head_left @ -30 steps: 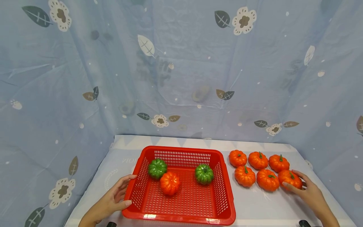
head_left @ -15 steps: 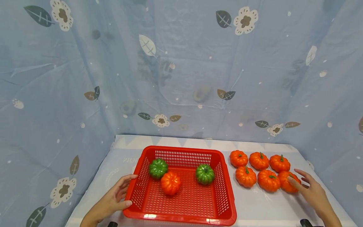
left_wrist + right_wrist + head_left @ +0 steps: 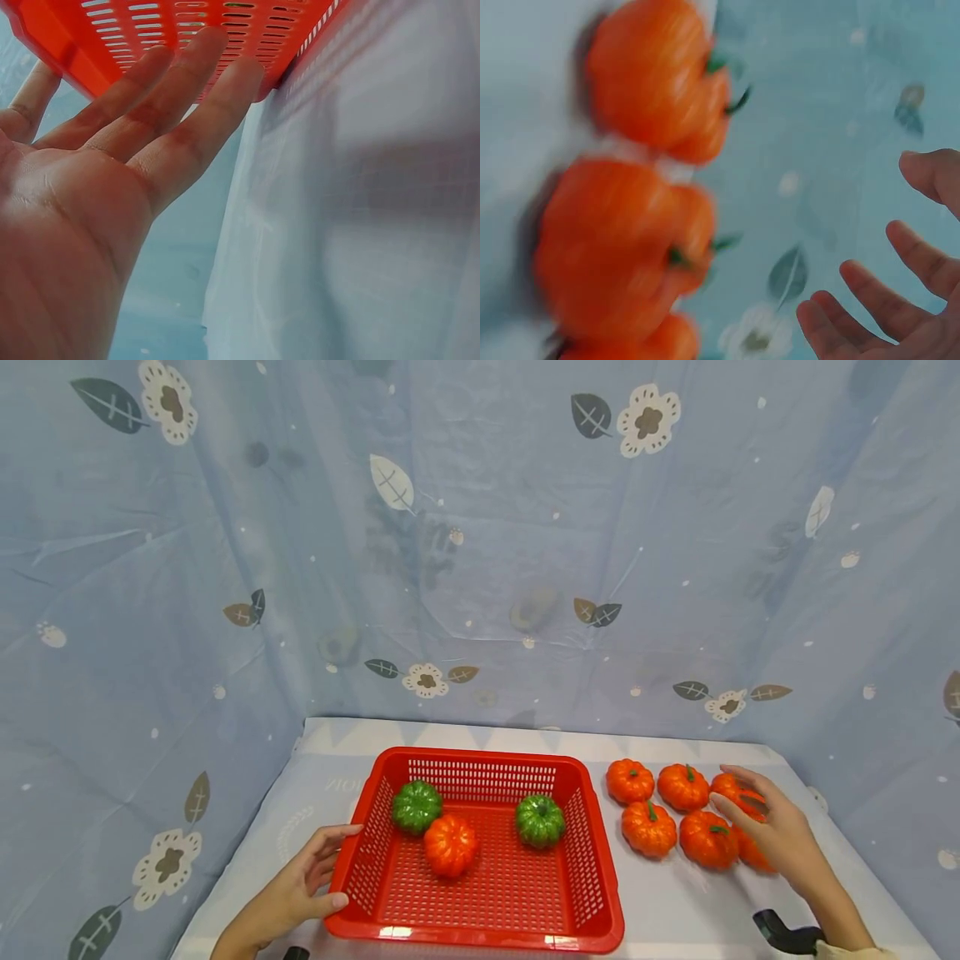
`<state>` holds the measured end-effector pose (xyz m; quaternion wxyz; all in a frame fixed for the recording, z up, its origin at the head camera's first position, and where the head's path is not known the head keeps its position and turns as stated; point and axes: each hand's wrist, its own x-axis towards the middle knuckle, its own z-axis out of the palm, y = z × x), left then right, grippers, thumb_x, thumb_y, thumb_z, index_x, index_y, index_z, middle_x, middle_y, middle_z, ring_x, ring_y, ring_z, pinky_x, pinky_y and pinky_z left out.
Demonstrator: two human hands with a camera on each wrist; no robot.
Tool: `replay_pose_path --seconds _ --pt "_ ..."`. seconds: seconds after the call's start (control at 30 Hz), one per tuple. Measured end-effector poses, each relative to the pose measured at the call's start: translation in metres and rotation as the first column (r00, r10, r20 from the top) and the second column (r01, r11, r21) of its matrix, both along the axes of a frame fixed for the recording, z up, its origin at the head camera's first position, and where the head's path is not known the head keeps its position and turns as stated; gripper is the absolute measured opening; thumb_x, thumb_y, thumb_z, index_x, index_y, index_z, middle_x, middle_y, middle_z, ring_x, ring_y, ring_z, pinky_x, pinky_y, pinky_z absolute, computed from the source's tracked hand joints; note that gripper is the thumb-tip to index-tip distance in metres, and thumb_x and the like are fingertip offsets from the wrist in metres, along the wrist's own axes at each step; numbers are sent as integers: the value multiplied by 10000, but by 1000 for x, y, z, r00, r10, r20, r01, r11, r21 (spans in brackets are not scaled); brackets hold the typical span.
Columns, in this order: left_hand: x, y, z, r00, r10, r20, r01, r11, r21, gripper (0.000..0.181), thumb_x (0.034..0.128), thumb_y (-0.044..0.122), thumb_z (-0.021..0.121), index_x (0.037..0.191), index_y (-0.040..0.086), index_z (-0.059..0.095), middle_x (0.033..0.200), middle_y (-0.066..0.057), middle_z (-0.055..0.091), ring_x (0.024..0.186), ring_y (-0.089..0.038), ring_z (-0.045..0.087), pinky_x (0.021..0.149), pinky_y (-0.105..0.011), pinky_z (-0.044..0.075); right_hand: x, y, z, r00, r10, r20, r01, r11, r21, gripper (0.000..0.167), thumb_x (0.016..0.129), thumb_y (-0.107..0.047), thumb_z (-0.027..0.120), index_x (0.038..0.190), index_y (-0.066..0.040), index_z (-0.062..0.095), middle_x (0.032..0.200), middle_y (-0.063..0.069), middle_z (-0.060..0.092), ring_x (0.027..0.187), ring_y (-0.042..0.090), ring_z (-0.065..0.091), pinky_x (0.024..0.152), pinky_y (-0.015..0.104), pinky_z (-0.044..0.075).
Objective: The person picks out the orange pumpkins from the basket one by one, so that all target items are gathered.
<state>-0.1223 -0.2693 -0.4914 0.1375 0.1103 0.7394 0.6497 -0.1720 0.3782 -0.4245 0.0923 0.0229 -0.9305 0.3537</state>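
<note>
A red plastic basket (image 3: pixel 480 893) holds two green pumpkins (image 3: pixel 417 807) and an orange pumpkin (image 3: pixel 450 845). My left hand (image 3: pixel 296 889) rests at the basket's left side, thumb on the rim. In the left wrist view, its fairly straight fingers (image 3: pixel 202 120) lie against the slotted wall. To the right of the basket, several small orange pumpkins with green stems (image 3: pixel 683 787) sit in two rows. Over the rightmost pair hovers my right hand (image 3: pixel 776 831), partly hiding the back-right pumpkin (image 3: pixel 729 787) and the front-right one. Its fingers (image 3: pixel 881 300) are spread and hold nothing.
A pale printed cloth covers the table (image 3: pixel 675 910). Blue patterned fabric (image 3: pixel 480 610) hangs behind it and on both sides. A black strap piece (image 3: pixel 783 933) is at the right wrist.
My right hand has come off the front-right pumpkin, lifted and moved back and left over the back-right one. That front pumpkin stays in its row. The left hand keeps its place on the basket.
</note>
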Motion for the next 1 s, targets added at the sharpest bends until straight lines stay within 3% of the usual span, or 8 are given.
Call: replay_pose_path --seconds 0.3,0.5,0.63,0.77,0.87,1.0 --pt "0 -2 -1 1000 -25 -15 25 1000 15 723 919 32 724 1523 110 337 1539 -247 330 1315 -370 502 997 -343 536 -19 -67 24 976 204 -70 -205 979 -6 604 995 -343 701 1502 -100 480 1480 234 479 1285 506 511 955 664 491" --pt "0 -2 -1 999 -42 -25 43 999 30 722 930 8 703 1534 112 322 1544 -249 311 1315 -370 502 1002 -364 537 -35 -111 30 934 346 -94 -346 938 10 577 974 -372 724 1483 -198 516 1469 144 532 1282 431 555 971 628 509" --pt "0 -1 -1 999 -41 -33 41 999 22 713 936 7 696 1534 114 324 1542 -252 314 1310 -300 519 1003 -351 533 -42 -141 35 890 444 -103 -443 896 26 564 963 -407 729 1463 -231 538 1432 114 574 1225 407 605 936 587 548" --pt "0 0 -2 999 -27 -21 27 999 19 709 934 19 702 1529 130 331 1546 -241 323 1304 -251 530 1000 -336 529 -47 -171 37 827 553 -102 -553 833 40 543 954 -409 739 1438 -243 556 1409 9 598 1225 327 613 974 564 532" --pt "0 0 -2 999 -27 -26 28 999 21 713 934 14 698 1532 126 326 1544 -245 323 1305 -270 527 999 -341 530 -50 -190 36 770 632 -91 -630 775 49 531 961 -396 735 1436 -241 556 1404 -35 595 1250 257 595 1022 557 501" --pt "0 0 -3 999 -19 -27 20 1000 13 715 931 20 701 1531 135 330 1535 -241 334 1317 -339 509 990 -341 538 -51 -215 35 713 700 -32 -698 714 54 547 978 -418 705 1461 -227 536 1418 -25 585 1269 196 570 1034 533 496"
